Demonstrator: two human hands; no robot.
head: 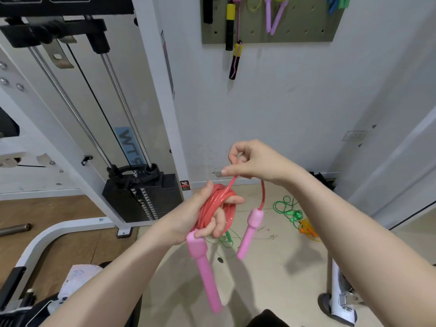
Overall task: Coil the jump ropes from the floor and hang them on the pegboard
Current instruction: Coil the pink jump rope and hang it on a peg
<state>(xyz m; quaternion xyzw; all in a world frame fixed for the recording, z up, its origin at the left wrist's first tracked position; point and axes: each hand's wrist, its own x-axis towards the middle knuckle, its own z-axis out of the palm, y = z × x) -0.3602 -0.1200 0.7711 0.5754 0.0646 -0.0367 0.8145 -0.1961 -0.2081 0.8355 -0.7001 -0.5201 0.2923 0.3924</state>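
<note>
My left hand [198,215] grips a coil of red jump rope [227,208], fingers curled through its loops. One pink handle [205,267] hangs down from that hand. My right hand [250,161] pinches the free end of the red rope above the coil, and the second pink handle [250,232] dangles from it. On the floor behind lie a green jump rope [289,210] and an orange one [308,228], both loose. The pegboard [299,29] is on the wall at the top, with several ropes hanging from it.
A white cable weight machine with a black weight stack [141,197] stands to the left. A black and yellow handled rope [232,43] hangs off the pegboard's lower edge. A white stand base [339,300] sits at the lower right. A grey door [401,175] is on the right.
</note>
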